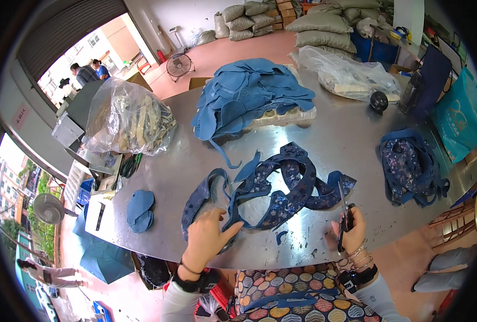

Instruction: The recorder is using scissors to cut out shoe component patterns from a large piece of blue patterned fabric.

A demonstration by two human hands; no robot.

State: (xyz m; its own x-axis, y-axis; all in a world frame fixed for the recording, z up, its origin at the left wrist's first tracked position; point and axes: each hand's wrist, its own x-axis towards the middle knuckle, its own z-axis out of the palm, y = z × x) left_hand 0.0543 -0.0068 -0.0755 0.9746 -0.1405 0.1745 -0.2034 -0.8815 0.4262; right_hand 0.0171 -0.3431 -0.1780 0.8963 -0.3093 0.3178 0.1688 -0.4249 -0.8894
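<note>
A long looping strip of dark blue flowered fabric (281,206) with plain blue edging lies on the metal table before me. My left hand (207,239) rests at its near left part, thumb stretched away from the fingers, touching the cloth without a visible grip. In my right hand (352,232) is a pair of scissors (342,201), black-handled, blades upward and slightly apart beside the strip's right end. A small blue scrap (281,237) lies between my hands. To the left sit a few cut blue fabric pieces (141,210).
A tall heap of blue fabric pieces (249,94) stands at the back. Clear plastic bags (128,118) flank it. A bundle of flowered strips (410,166) lies at the right, near a teal bag (461,118) and a black round-topped object (378,101). The table's curved front edge (238,266) runs before me.
</note>
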